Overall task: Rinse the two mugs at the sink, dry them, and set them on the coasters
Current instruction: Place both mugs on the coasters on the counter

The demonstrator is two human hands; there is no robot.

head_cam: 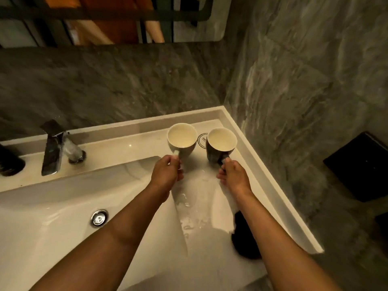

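Note:
A white mug (pixel 182 138) and a dark mug (pixel 220 144) with a pale inside stand upright side by side on the far right corner of the white counter (pixel 212 185). My left hand (pixel 167 172) grips the white mug's handle. My right hand (pixel 233 175) grips the dark mug's handle. A round white coaster (pixel 202 140) with a dark ring shows between the two mugs, mostly hidden by them. Whether a second coaster lies under either mug cannot be told.
The sink basin (pixel 63 217) with its overflow hole (pixel 99 217) lies at the left. The chrome tap (pixel 53 148) stands behind it. A white cloth (pixel 222 208) and a dark round object (pixel 245 236) lie on the wet counter under my right forearm. Marble walls close the back and right.

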